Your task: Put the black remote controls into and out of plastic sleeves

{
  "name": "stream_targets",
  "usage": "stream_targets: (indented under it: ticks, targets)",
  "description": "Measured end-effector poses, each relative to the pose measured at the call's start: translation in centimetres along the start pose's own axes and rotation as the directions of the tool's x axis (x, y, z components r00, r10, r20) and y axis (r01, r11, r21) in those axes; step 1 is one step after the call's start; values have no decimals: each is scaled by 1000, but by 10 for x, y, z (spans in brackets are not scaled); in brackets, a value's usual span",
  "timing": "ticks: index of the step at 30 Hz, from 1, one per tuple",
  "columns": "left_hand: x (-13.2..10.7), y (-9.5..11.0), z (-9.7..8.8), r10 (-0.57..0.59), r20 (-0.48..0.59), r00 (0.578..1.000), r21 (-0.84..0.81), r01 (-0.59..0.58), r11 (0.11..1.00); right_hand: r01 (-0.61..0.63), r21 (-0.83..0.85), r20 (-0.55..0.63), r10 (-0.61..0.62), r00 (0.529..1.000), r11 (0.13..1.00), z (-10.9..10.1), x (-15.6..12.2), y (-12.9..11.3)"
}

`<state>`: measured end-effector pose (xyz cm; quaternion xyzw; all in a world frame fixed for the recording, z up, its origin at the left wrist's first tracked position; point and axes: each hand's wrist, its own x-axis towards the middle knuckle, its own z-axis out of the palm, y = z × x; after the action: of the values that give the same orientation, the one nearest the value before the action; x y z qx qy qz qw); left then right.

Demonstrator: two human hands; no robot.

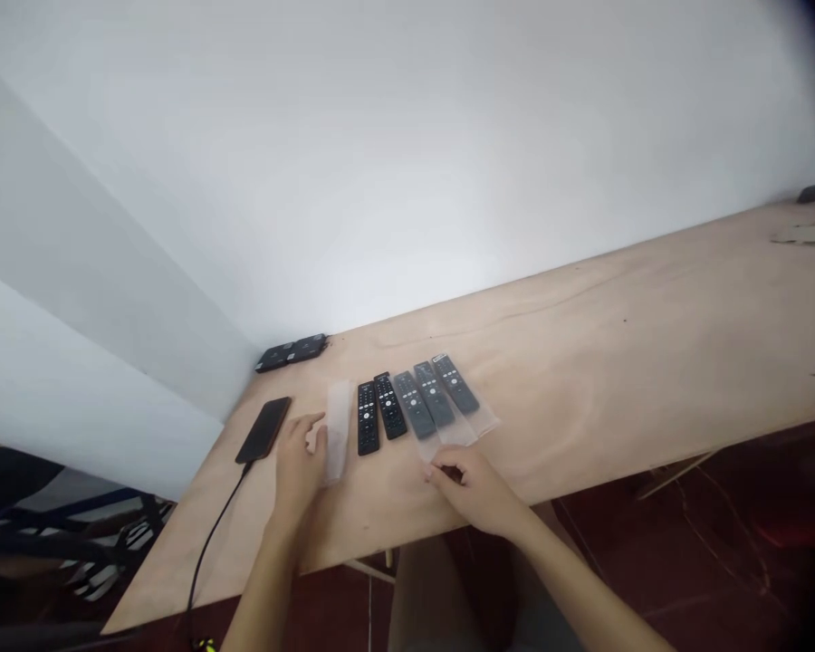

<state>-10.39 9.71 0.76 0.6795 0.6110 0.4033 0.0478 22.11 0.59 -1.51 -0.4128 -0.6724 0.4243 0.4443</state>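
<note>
Two bare black remote controls, the left one (pixel 368 430) and its neighbour (pixel 389 407), lie side by side on the wooden table. To their right, three more remotes, such as the middle one (pixel 436 396), rest inside clear plastic sleeves. My right hand (pixel 475 489) pinches the near end of the leftmost of these sleeves (pixel 426 447), below its remote (pixel 414 406). My left hand (pixel 300 457) lies beside a flat translucent sleeve (pixel 339 426), thumb and fingers apart; the thumb is at the sleeve's left edge, and I cannot tell if it touches.
A phone (pixel 264 429) with a black cable (pixel 214 534) lies left of my left hand. Two black boxes (pixel 291 352) sit at the table's (pixel 584 362) back left corner, by the white wall (pixel 407 163). A pale flat item (pixel 808 233) lies at the far right.
</note>
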Motion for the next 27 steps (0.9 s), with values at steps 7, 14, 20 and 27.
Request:
stream_targets:
  ticks: [7,14,20,27]
  targets:
    - [-42,58,38,370,188,910,14,-379,925,51,-157,-132,-72,989,986,7,0,5]
    - [-62,52,62,398,215,892,30,-413,910,40,-428,-262,-167,950,903,14,0,15]
    - [-73,53,57,357,180,917,13,-365,931,-30,-718,-204,-169,964,695,31,11,20]
    - [-72,56,59,352,166,921,-15,-355,935,42,-776,-145,-242,959,630,36,2,18]
